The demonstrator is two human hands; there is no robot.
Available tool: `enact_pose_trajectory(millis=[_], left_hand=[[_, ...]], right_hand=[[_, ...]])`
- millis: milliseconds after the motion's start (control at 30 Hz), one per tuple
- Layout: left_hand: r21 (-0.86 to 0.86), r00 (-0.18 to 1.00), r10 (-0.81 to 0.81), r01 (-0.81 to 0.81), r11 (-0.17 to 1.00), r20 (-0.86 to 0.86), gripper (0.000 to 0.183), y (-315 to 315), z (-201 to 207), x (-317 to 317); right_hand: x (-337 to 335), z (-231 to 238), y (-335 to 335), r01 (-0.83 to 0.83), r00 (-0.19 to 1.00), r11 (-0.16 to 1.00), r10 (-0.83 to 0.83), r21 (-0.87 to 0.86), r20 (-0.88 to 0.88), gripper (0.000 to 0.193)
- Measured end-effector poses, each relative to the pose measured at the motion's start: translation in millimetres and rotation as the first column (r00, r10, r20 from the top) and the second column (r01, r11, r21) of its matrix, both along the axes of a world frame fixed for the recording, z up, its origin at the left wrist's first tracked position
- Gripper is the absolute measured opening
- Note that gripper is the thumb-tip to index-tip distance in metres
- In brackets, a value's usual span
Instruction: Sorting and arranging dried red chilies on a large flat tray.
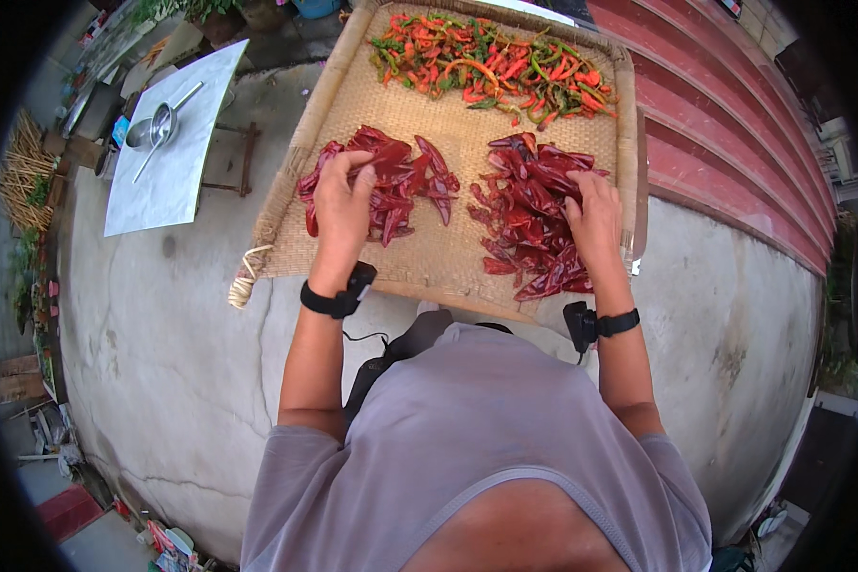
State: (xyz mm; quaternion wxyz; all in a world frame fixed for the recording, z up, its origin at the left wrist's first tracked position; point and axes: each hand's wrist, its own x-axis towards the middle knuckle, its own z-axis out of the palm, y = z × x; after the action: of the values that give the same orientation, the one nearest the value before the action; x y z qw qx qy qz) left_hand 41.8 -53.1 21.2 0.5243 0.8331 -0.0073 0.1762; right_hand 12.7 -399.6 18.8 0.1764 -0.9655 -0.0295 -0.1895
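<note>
Two heaps of dark red dried chili peppers lie on a woven bamboo tray (448,257) in front of me. My left hand (344,198) rests over the left heap of chili peppers (391,176), its thumb and fingers apart. At the outer edge of the right heap of chili peppers (529,205), my right hand (596,212) lies with fingers spread and slightly bent, touching the peppers. Neither hand visibly lifts a pepper. Some fingertips are hard to make out against the heaps. Across the tray's far end spreads a layer of smaller red and green chili peppers (491,67).
At the left stands a table with a pale top (176,143), bearing a metal ladle and bowl (163,124). Red steps (725,124) rise beyond the tray's right side. The tray's raised rim has a rope-wrapped corner (248,276). Cracked concrete floor (181,362) surrounds me.
</note>
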Motion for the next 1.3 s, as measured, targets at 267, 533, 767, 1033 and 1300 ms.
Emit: enact_pose_trajectory(millis=[267,533,767,1033,1300], left_hand=[[0.526,0.978,0.064,-0.162,0.835,0.199,0.026,3,7,-1],[-0.18,0.866,-0.445,0.411,0.894,-0.23,0.033,-64,9,-31],[-0.131,0.856,-0.453,0.434,0.892,-0.248,0.043,-76,-1,-21],[0.592,0.991,-0.032,-0.053,0.804,0.133,0.042,-31,21,37],[0.823,0.959,-0.056,0.268,0.501,-0.279,0.053,-20,-9,56]], right_hand=[[23,-21,-16,0.064,0.981,0.988,-0.088,-0.142,-0.171,0.042],[-9,6,48,0.119,0.953,0.675,0.127,0.728,-0.274,0.027],[-26,21,74,-0.095,0.893,0.735,0.362,0.671,-0.269,0.029],[-2,-1,25,0.029,0.988,0.998,-0.038,-0.062,-0.153,0.037],[0,-10,10,0.007,0.973,0.99,-0.04,-0.141,-0.228,0.037]])
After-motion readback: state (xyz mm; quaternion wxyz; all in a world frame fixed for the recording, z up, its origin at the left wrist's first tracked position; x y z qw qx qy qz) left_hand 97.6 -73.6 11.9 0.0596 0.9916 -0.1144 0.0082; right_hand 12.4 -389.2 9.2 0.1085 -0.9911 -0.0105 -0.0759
